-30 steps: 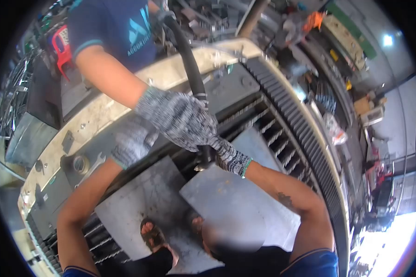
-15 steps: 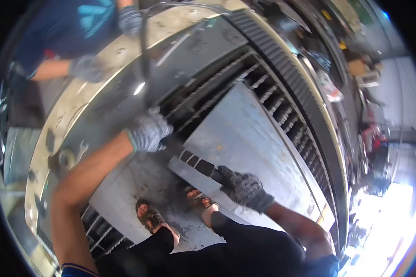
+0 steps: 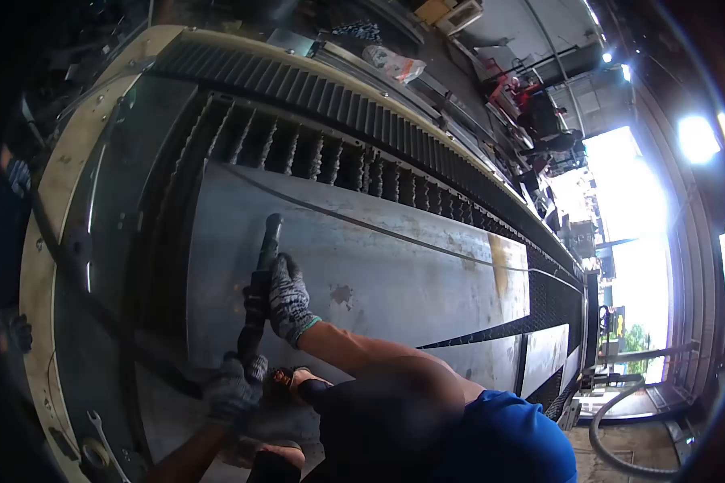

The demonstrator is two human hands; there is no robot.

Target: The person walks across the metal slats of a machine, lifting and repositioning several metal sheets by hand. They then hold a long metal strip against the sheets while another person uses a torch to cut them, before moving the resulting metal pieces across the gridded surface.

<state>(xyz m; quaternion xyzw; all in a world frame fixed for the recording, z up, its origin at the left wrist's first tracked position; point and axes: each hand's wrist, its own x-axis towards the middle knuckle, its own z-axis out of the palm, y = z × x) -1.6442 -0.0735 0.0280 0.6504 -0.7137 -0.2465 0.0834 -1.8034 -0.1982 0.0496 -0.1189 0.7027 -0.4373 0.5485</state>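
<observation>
My right hand (image 3: pixel 290 299), in a grey knit glove, is closed round a black tube-shaped tool (image 3: pixel 271 235). The tool's blunt end points away from me, over a large steel plate (image 3: pixel 395 266). Lower down, my left hand (image 3: pixel 235 390), also gloved and slightly blurred, grips the near part of the same tool. From beside that hand a thick black hose (image 3: pixel 109 314) runs up to the left edge. The plate lies on a bed of serrated metal slats (image 3: pixel 314 157).
A ribbed cover (image 3: pixel 298 92) borders the slat bed. Along the left, a cream machine edge (image 3: pixel 44 274) carries bolts, with a wrench (image 3: pixel 105 443) near its lower end. A co-worker's gloved hand (image 3: pixel 18 175) shows at the far left. Narrower steel pieces (image 3: pixel 544 354) lie to the right.
My view has turned to the right, bringing the whole plate and a bright doorway into sight. The tool now points away from me over the plate. The co-worker has shifted to the left edge.
</observation>
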